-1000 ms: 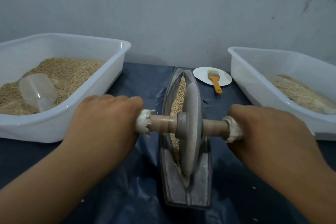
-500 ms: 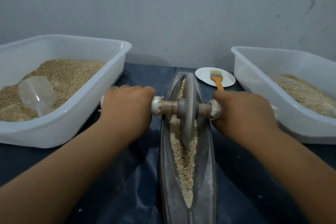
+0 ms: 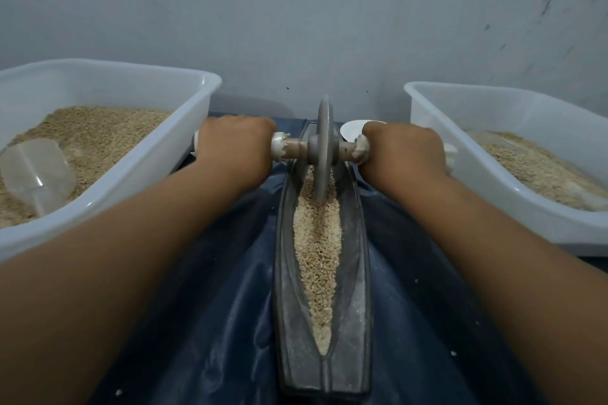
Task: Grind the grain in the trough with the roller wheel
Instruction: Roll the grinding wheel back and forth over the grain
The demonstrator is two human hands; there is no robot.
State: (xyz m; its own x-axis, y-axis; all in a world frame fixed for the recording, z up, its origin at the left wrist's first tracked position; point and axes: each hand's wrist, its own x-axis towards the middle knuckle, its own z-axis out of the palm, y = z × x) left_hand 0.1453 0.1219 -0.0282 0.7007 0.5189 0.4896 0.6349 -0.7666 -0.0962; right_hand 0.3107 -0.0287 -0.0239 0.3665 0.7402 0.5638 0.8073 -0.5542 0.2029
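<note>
A long grey boat-shaped trough (image 3: 357, 273) lies lengthwise in the middle on dark blue sheeting. Tan grain (image 3: 317, 253) fills its groove from the near tip up to the wheel. The grey roller wheel (image 3: 324, 148) stands upright at the far end of the trough, on a wooden axle with cloth-wrapped ends. My left hand (image 3: 235, 145) grips the left end of the axle. My right hand (image 3: 403, 151) grips the right end. Both arms reach far forward.
A white tub (image 3: 138, 181) of grain with a clear plastic scoop (image 3: 38, 171) stands on the left. A second white tub (image 3: 477, 174) with grain stands on the right. A white plate (image 3: 350, 130) peeks out behind the axle. A grey wall is close behind.
Both hands have pushed the wheel away from me, from the near end of the trough to its far end. The grain behind the wheel now lies uncovered.
</note>
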